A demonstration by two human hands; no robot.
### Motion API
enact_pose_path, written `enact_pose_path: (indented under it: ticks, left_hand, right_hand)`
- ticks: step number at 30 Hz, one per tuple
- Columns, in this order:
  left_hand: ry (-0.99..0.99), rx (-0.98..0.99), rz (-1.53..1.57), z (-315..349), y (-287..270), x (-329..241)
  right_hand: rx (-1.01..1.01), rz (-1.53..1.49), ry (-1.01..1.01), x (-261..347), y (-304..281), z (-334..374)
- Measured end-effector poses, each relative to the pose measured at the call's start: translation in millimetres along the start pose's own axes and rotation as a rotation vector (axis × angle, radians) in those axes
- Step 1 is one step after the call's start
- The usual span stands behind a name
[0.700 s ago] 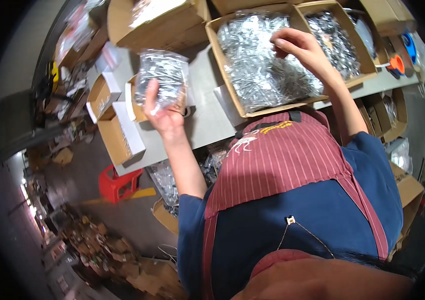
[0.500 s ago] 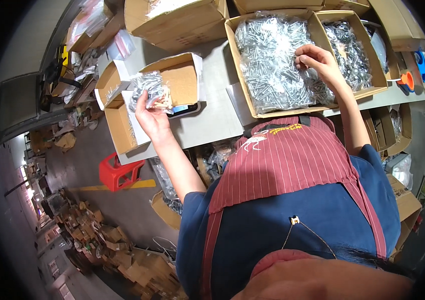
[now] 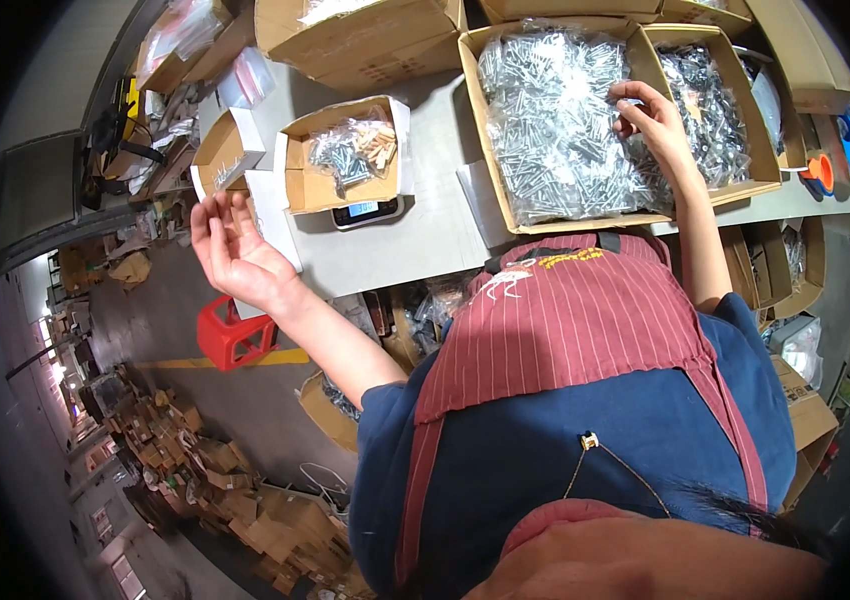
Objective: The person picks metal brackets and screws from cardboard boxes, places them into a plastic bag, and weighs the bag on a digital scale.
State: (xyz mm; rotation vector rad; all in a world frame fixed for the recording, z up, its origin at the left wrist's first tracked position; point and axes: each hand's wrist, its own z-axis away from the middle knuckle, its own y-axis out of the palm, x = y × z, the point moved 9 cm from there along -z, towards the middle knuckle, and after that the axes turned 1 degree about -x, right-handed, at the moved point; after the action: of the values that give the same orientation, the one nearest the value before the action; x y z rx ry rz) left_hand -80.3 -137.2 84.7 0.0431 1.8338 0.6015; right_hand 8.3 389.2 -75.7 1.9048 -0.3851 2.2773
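Observation:
My left hand point(image 3: 237, 258) is held palm up at the table's left edge, its fingers apart and nothing in it, partly covering a low cardboard box there. Beside it, a clear bag of screws and tan wooden dowels point(image 3: 353, 150) lies in a white-rimmed cardboard tray point(image 3: 403, 150) on a digital scale point(image 3: 367, 213). Over the right side of a large carton point(image 3: 525, 222) of clear-bagged silver screws point(image 3: 550, 120) is my right hand point(image 3: 657, 125). Its fingers are bent together in a pinch, and what they hold, if anything, is too small to make out.
A small open box point(image 3: 228, 150) with a few screws stands left of the scale. Right of the big carton is a box of dark bagged hardware point(image 3: 707, 110). More cartons point(image 3: 360, 45) line the back. A red plastic stool point(image 3: 233, 332) stands on the floor at left.
My left hand has let go of the bag of screws and dowels, now lying in the tray on the scale, and has moved left. The right hand has stayed over the carton.

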Motion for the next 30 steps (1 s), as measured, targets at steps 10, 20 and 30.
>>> enact_pose_path:
  ticks: [10, 20, 30]
  left_hand:
    - [0.434, 0.996, -0.962, 172.7, 47.1, 147.8]
    - [0.464, 0.846, -1.130, 218.0, 20.7, 190.3]
    - [0.504, 0.740, -1.131, 216.2, 21.9, 183.9]
  right_hand:
    - [0.034, 0.003, -0.014, 0.0, 1.5, -4.2]
    - [0.030, 0.034, -0.005, -10.0, -1.0, -11.8]
    - [0.002, 0.195, -0.037, -9.4, -5.0, -14.5]
